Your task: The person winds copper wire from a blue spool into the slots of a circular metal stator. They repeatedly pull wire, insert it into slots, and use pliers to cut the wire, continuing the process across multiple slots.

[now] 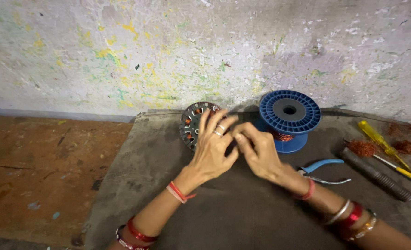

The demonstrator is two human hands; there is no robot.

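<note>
A round dark metal motor stator (192,124) with slots and copper windings stands on edge on a dark mat (242,208), leaning toward the wall. My left hand (213,147), with rings on two fingers, rests against the stator's right side. My right hand (257,149) meets it fingertip to fingertip just right of the stator, pinching something too small to make out. A blue plastic spool (289,113) of copper wire stands right behind my right hand.
Blue-handled pliers (323,171) lie right of my right wrist. Further right lie a dark threaded rod (376,175), two yellow-handled screwdrivers (385,147) and clumps of scrap copper wire (362,148). A paint-spattered wall (205,51) stands behind. Reddish floor (43,171) lies left of the mat.
</note>
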